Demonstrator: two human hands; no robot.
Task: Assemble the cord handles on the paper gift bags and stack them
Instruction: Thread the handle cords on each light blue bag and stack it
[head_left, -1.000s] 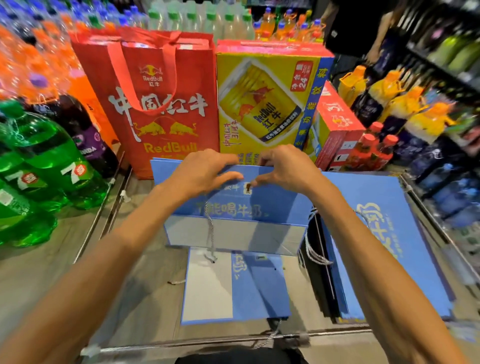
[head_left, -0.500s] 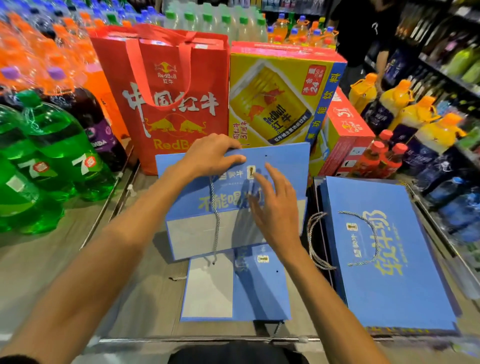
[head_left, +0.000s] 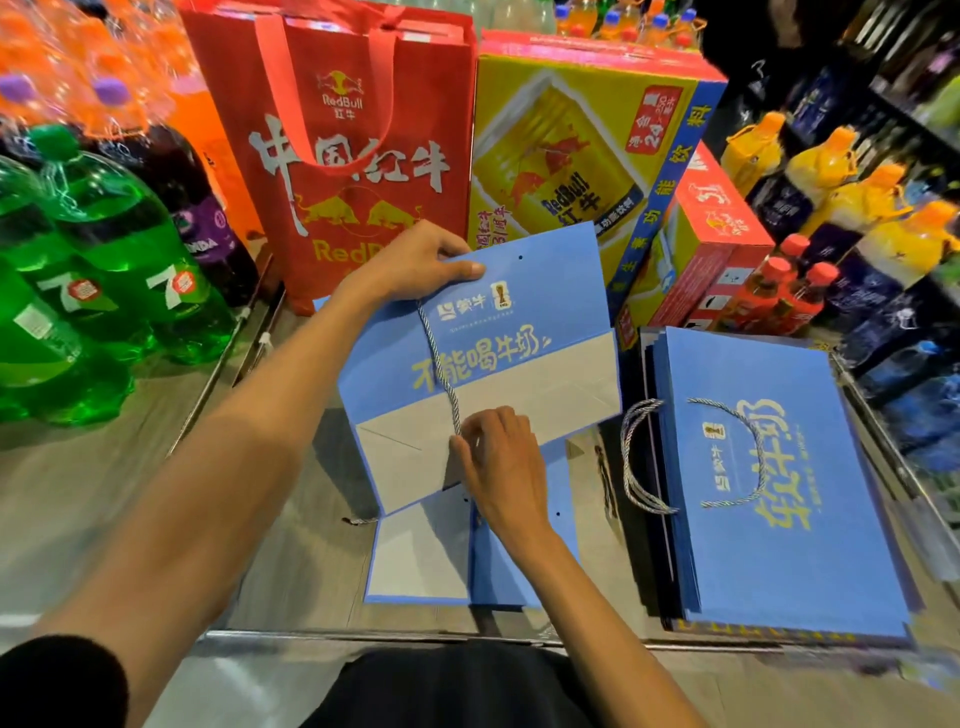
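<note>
The left hand (head_left: 415, 265) grips the top edge of the bag (head_left: 545, 301), holding it tilted above mid-bench (head_left: 291, 519). The right hand (head_left: 498, 462), flat on the bag half a second ago, now pinches the free end of the cord (head_left: 439, 364). The second hole (head_left: 520, 257) is empty, so threading is likely next. The finished stack (head_left: 779, 545) lies by the right edge.

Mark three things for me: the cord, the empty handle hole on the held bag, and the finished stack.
Cord (head_left: 439, 364): head view, mid-length over the lettering.
Empty handle hole (head_left: 519, 257): head view, the punched dot itself.
Finished stack (head_left: 789, 561): head view, top bag's bare blue face.
</note>
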